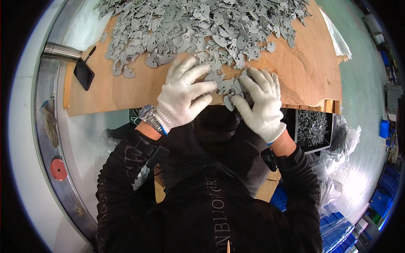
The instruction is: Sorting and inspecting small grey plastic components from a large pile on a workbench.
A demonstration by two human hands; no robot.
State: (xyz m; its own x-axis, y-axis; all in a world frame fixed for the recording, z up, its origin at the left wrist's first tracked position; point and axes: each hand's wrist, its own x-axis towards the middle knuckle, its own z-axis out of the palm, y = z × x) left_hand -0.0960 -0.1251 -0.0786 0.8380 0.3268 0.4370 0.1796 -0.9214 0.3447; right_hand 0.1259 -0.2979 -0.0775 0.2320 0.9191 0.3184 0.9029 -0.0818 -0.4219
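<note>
Both my hands wear white knit gloves at the near edge of a wooden board. A large heap of small grey curved, hook-shaped parts (181, 29) covers its far half. My left hand (183, 92) has its fingers spread, with fingertips at the near fringe of the heap and nothing seen in it. My right hand (262, 101) lies over a small cluster of grey parts (228, 86), fingers stretched over it and thumb apart. Some pieces touch its fingers, and one juts over the board's edge. What lies under its palm is hidden.
A dark phone (84, 74) lies on the board's left side, beside a metal tube (61, 51). Below the board's right edge stands a black bin of small grey pieces (313, 128), next to clear plastic bags (333, 168). A red disc (58, 169) is at far left.
</note>
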